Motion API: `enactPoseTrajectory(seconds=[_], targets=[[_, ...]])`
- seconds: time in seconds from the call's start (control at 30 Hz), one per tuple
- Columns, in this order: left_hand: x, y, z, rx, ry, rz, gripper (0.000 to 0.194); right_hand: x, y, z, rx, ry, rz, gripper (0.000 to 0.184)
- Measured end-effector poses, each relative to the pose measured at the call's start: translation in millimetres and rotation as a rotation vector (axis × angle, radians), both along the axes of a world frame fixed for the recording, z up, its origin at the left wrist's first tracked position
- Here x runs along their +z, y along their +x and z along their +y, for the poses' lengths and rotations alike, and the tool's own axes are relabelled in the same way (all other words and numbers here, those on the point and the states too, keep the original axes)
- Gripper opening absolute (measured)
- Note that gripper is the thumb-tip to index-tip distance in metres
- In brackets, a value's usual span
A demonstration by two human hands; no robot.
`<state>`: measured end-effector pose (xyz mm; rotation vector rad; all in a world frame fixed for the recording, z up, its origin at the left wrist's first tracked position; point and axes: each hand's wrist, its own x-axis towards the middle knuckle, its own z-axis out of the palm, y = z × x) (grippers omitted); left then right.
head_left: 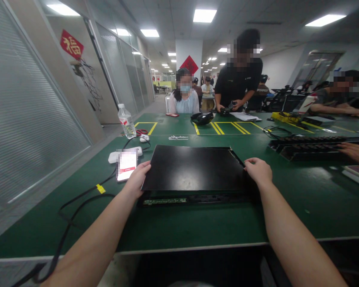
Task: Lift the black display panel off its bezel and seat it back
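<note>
A flat, glossy black panel (188, 171) is held slightly raised over the green table, its near edge facing me. My left hand (140, 177) is closed on its left edge, thumb on top. My right hand (259, 169) pinches at its right edge. Beneath the panel lies a dark frame (218, 198), only its near strip showing, with a green circuit board (164, 201) along the left part. The panel hides the rest of the frame. Thin strip-like pieces show at the panel's far right corner.
Left of the panel are a lit phone (127, 165), a white power strip (113, 158), a water bottle (127, 121) and a black cable (74, 215). Black slotted racks (308, 149) stand at right, beside another person's hand (357, 153). Across the green table (197, 231), a person stands (239, 79).
</note>
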<state>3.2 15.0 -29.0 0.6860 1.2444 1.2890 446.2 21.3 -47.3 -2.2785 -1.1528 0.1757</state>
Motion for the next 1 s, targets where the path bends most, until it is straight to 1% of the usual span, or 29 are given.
enactPoseTrajectory(seconds=[0.2,0.4,0.57,0.8,1.0], targets=[[2.3,0.4,-0.8,0.036,-0.008,0.03,0.044,2.0,-2.3,-1.2,-0.001,0.006,0.002,0.034],[6.4,0.2,-4.0,0.006,-0.041,0.025,0.062,0.4,-3.3,-1.1,0.0,0.037,-0.036,0.029],[10.2,2.2,-7.2,-0.01,-0.05,0.022,0.068,4.1,-5.9,-2.5,-0.004,0.012,-0.047,0.03],[10.8,7.0,-10.5,-0.017,-0.043,0.023,0.071,11.3,-10.8,-7.1,0.002,-0.064,-0.096,0.033],[7.0,5.5,-8.9,-0.031,-0.031,0.016,0.072,10.6,-10.3,-6.8,0.003,-0.048,-0.124,0.031]])
